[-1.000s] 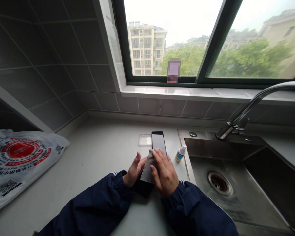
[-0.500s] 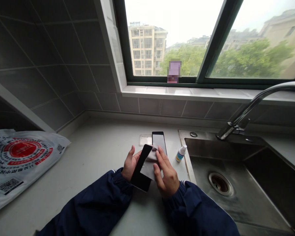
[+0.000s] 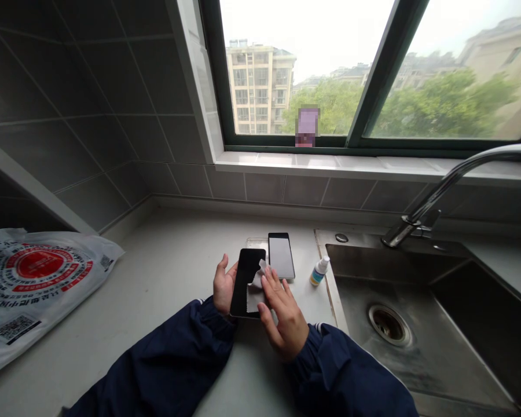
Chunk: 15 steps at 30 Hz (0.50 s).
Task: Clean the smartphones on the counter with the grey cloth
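A smartphone (image 3: 245, 284) with a black screen lies face up in my left hand (image 3: 224, 288), whose thumb stands free along the near left edge while the fingers support it from below. My right hand (image 3: 285, 318) presses a grey cleaning cloth (image 3: 255, 293) with zigzag edges onto the right part of that screen, its fingers mostly straight. Just beyond, a second phone (image 3: 282, 256) with a pale grey screen rests on the counter. A clear phone case (image 3: 256, 241) lies beside it, partly hidden by the held phone. To the right stands a small white-capped spray bottle (image 3: 319, 271).
On the right is a steel sink (image 3: 421, 284) with a chrome faucet (image 3: 438, 194) arching over it. A printed plastic bag (image 3: 47, 284) occupies the left end of the white counter (image 3: 165, 260). Behind runs a tiled wall below a window.
The held phone has turned more upright and flatter toward me. My right hand and the cloth have shifted left and slightly down on it, uncovering the second phone's screen.
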{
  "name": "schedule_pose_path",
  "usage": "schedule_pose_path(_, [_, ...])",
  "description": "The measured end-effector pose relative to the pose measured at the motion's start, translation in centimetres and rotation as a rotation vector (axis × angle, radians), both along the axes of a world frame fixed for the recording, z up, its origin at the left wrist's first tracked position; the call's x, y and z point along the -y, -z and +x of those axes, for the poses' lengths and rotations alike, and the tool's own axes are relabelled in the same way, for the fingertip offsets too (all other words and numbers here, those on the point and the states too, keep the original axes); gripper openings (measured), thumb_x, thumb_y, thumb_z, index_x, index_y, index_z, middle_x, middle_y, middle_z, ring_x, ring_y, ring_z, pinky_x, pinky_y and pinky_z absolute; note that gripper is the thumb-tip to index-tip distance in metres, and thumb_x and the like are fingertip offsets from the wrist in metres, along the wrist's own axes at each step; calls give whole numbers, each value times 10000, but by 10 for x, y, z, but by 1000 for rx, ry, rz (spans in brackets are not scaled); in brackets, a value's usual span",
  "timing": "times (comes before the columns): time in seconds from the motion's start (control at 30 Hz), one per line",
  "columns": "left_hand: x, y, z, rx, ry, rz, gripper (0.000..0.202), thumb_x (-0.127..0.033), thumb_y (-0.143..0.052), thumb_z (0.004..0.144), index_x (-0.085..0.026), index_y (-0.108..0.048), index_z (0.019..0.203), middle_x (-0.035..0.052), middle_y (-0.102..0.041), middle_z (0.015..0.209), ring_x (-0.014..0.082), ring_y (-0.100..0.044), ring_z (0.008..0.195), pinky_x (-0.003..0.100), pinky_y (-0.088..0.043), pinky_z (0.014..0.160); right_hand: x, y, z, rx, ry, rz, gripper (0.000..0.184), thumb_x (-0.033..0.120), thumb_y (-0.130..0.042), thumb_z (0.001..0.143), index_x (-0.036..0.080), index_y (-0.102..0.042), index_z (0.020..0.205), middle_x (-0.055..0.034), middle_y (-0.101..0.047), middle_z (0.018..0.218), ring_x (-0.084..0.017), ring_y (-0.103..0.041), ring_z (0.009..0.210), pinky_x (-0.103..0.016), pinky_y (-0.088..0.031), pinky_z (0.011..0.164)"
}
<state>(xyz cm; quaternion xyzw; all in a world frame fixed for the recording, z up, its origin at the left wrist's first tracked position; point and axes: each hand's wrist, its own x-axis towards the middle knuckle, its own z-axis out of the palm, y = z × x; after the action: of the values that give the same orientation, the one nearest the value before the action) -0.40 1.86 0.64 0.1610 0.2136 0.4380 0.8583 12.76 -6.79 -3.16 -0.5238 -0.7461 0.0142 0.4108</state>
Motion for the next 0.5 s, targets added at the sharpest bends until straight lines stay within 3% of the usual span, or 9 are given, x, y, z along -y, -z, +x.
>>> schedule_pose_path(0.27, [-7, 0, -10, -75, -24, 29, 704, -603, -398, 880, -53, -536, 1297, 225, -657, 1166, 365, -654, 970, 536, -471, 892, 1, 1, -2, 68, -65, 42, 581, 148, -431, 930, 142, -305, 1497, -149, -378, 1507, -256, -298, 1430, -512, -388, 1102])
schedule_pose_path(0.5, [-5, 2, -8, -81, 18, 25, 804, -682, -348, 863, -46, -492, 1332, 243, -638, 1182, 344, -673, 883, 509, -491, 845, 0, 2, -4, 202, -63, 125, 431, 125, -471, 927, 126, -517, 1355, -131, -487, 1438, -290, -272, 1438, -539, -367, 1114])
